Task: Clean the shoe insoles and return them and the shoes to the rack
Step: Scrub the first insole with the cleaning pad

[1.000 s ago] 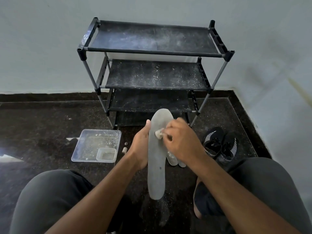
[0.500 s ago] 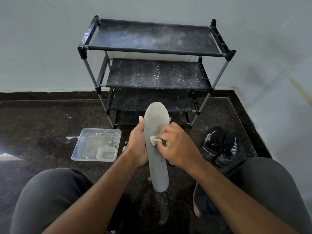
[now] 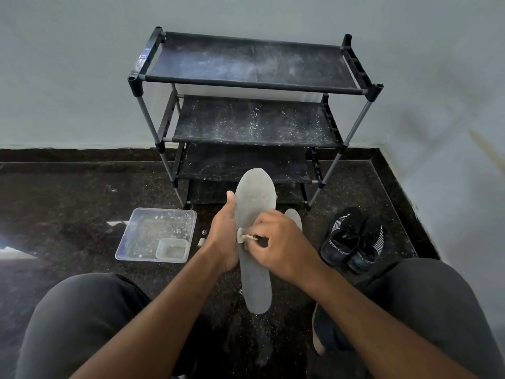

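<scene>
Grey foam insole (image 3: 255, 258) stands lengthwise between the two hands, toe end pointing toward the rack, heel end above the floor between the person's knees. The left hand (image 3: 222, 236) grips its left edge, thumb lying up along the edge and fingers curled behind. The right hand (image 3: 281, 246) pinches a small pale wad of cleaning material (image 3: 243, 237) and presses it on the insole's middle. Just behind the right hand a second grey insole (image 3: 294, 218) lies on the dark speckled floor (image 3: 68, 203). To the right, a pair of black knit sports shoes (image 3: 352, 239) sits side by side. To the left is a clear plastic tray (image 3: 155, 233) with a small tub in its corner. Beyond stands the dusty black tiered shoe rack (image 3: 252, 121) against the wall.
</scene>
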### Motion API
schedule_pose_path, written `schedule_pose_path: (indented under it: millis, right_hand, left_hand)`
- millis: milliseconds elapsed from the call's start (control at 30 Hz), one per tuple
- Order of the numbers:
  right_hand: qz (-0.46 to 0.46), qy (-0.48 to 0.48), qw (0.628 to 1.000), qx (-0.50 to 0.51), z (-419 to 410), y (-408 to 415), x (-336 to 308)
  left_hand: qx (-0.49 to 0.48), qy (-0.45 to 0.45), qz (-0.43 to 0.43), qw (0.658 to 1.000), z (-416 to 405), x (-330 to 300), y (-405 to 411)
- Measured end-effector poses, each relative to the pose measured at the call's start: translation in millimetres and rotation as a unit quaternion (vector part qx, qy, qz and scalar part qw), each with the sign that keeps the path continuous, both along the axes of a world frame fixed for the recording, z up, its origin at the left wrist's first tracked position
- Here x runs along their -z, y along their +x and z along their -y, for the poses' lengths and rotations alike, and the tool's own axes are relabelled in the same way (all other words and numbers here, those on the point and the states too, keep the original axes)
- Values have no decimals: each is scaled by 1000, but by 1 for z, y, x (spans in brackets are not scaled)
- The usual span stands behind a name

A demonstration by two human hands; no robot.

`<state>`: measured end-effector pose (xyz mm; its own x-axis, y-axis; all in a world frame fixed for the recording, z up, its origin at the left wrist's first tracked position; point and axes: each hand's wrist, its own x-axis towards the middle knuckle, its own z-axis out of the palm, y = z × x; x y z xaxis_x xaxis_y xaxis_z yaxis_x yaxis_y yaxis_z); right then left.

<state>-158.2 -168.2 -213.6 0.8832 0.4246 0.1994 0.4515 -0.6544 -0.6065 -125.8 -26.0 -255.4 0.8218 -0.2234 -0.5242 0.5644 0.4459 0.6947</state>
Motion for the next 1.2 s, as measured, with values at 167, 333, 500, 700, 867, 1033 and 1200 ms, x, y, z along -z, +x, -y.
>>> schedule_pose_path:
  millis: [167, 333, 500, 700, 867, 1033, 1200]
  right_hand:
    - [64, 14, 996, 62, -1, 3, 1]
    - [-39, -37, 997, -50, 3, 3, 0]
    - [13, -40, 999, 0, 12, 11, 0]
    - [102, -11, 988, 118, 12, 15, -1]
    - [90, 25, 989, 112, 10, 14, -6]
    - [65, 1, 997, 43, 9, 14, -6]
    - [80, -4, 991, 108, 13, 18, -5]
  left_hand:
    - [24, -35, 10, 999, 6, -9, -3]
    - [11, -58, -7, 998, 2, -3, 1]
    - [-10, -43, -14, 999, 2, -11, 0]
    - [18, -48, 0, 999, 9, -22, -7]
    - [53, -42, 2, 998, 12, -24, -10]
    - [23, -24, -14, 999, 8, -24, -6]
    - [43, -17, 9, 999, 15, -28, -11]
